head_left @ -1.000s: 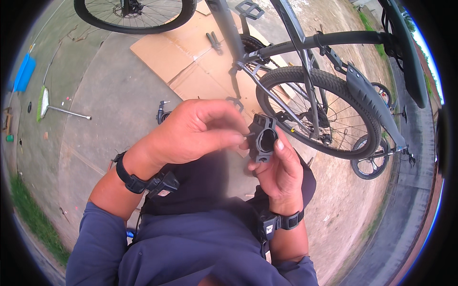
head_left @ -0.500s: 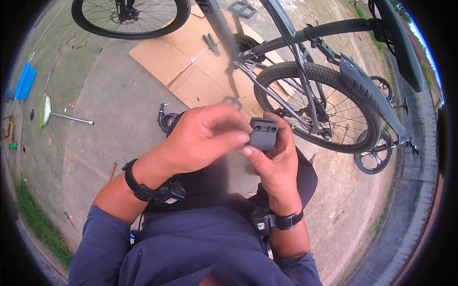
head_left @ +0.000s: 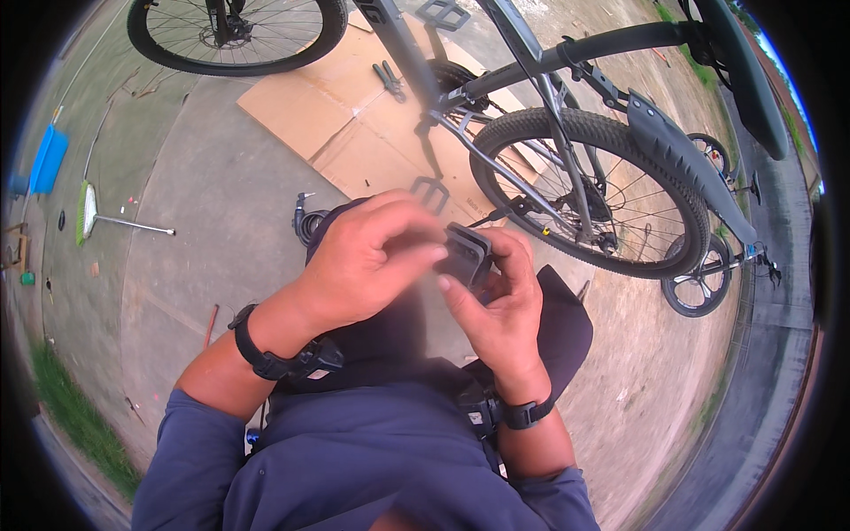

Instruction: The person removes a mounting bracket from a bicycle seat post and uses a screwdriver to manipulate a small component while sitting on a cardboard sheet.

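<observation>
My right hand [head_left: 505, 319] grips a dark plastic clamp piece [head_left: 465, 248] between thumb and fingers, in front of my lap. My left hand [head_left: 372, 265] is just left of the piece, slightly blurred, with thumb and forefinger curled toward its left side; whatever is between those fingertips is too blurred to make out. The piece is tilted, and part of it is hidden by my fingers.
Beyond my hands a dark bicycle [head_left: 567, 133] stands over a cardboard sheet [head_left: 310, 115] with pliers [head_left: 390, 80]. A coiled cable lock [head_left: 310, 221] lies beside my knee. A broom [head_left: 87, 212] and blue dustpan [head_left: 49, 159] lie left; another bicycle [head_left: 699, 283] is right.
My right hand has turned the clamp piece, which shows a different face and has moved slightly left. My left hand has stayed beside it, its fingertips drawing slightly back to the left.
</observation>
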The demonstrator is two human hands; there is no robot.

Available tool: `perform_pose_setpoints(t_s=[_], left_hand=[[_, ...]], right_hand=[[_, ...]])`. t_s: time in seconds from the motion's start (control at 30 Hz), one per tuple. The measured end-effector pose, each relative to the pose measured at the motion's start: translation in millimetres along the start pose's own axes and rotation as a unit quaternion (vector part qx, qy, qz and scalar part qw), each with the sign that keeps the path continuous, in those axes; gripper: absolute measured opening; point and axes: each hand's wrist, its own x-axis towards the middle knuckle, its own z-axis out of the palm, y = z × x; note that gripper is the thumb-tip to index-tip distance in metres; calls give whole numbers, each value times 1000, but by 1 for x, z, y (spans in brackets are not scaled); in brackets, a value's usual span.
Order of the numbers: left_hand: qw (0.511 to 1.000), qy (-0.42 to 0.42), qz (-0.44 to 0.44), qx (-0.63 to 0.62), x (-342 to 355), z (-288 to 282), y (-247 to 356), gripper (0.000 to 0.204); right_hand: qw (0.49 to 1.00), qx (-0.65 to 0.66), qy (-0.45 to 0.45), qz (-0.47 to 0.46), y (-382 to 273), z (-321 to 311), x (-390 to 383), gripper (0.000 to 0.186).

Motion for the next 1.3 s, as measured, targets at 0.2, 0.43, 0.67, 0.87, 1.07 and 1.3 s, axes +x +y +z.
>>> perform_pose_setpoints(t_s=[0.2,0.43,0.67,0.87,1.07,1.3], left_hand=[[981,18,-120,-154,-6,7,-4,26],[969,-21,-173,-176,-4,6,-4,30],[986,33,-139,-88,-7,9,-15,22],[985,60,-132,-95,-2,2,-29,13],[980,83,-156,-89,6,-1,-30,12],[980,82,-133,-123,13,-1,-44,14]], right_hand=[[998,45,-28,27,13,-3,-6,50],[996,69,-55,28,15,-8,-6,52],[995,79,-44,49,21,1,-3,53],[999,36,-19,10,27,16,9,56],[996,-18,8,-91,44,28,22,59],[995,-22,-33,-93,52,22,32,59]])
